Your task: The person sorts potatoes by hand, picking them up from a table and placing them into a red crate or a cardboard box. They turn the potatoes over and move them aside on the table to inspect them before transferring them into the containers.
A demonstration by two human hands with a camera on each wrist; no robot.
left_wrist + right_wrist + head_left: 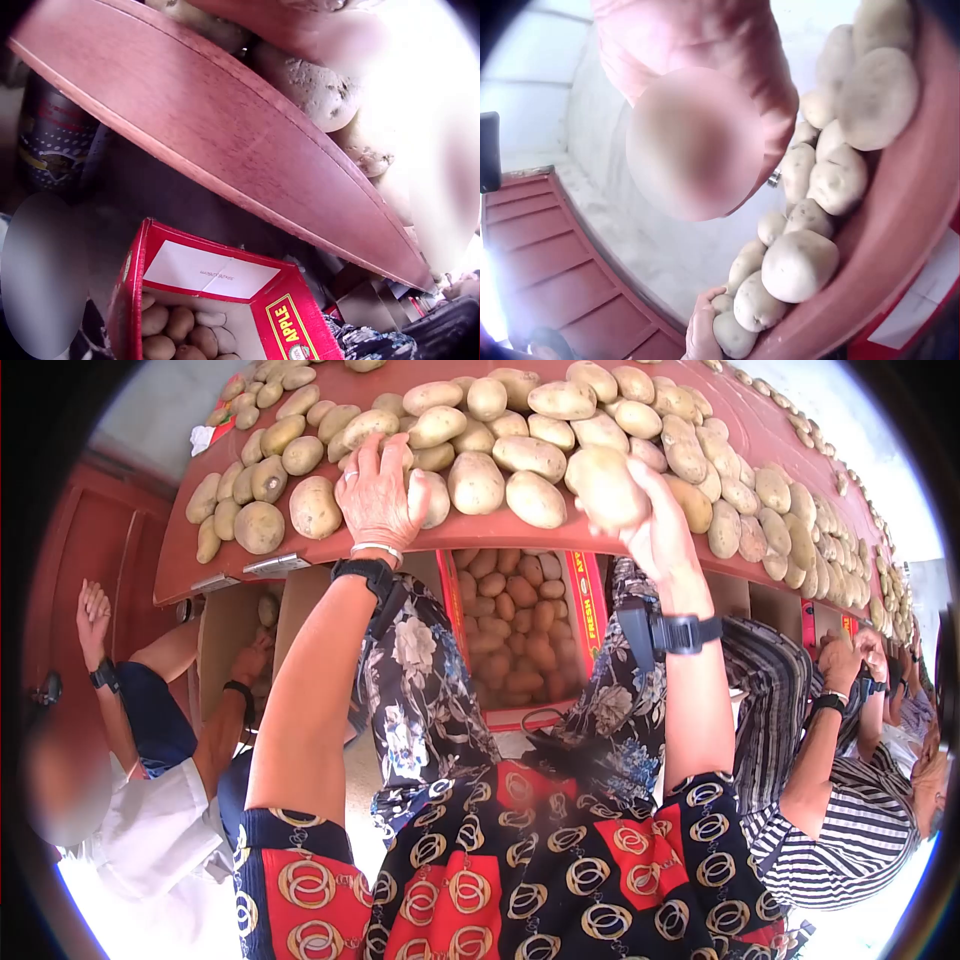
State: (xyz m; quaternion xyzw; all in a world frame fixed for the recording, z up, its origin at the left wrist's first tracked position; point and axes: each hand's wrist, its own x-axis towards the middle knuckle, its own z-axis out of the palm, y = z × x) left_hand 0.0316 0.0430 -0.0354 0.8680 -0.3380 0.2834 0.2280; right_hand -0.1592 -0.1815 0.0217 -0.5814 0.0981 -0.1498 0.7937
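Observation:
My left hand (380, 500), with a ring and a bracelet, rests palm down among the potatoes at the table's near edge, its fingers spread over them. A pale potato (435, 500) lies beside its thumb. My right hand (660, 530) grips a large pale potato (607, 488) above the table edge, thumb along its right side. In the right wrist view a blurred patch covers most of what the right hand (705, 45) holds. Several potatoes (801, 265) lie in a row along the edge there, and my left hand (702, 330) touches the far end.
Potatoes (530, 457) cover much of the red table (450, 536). Below its edge, between my knees, stands a red apple box (587, 600) filled with potatoes (515, 610). People sit close on both sides, their arms (815, 760) near the table. A dark patterned can (56, 142) stands under the table.

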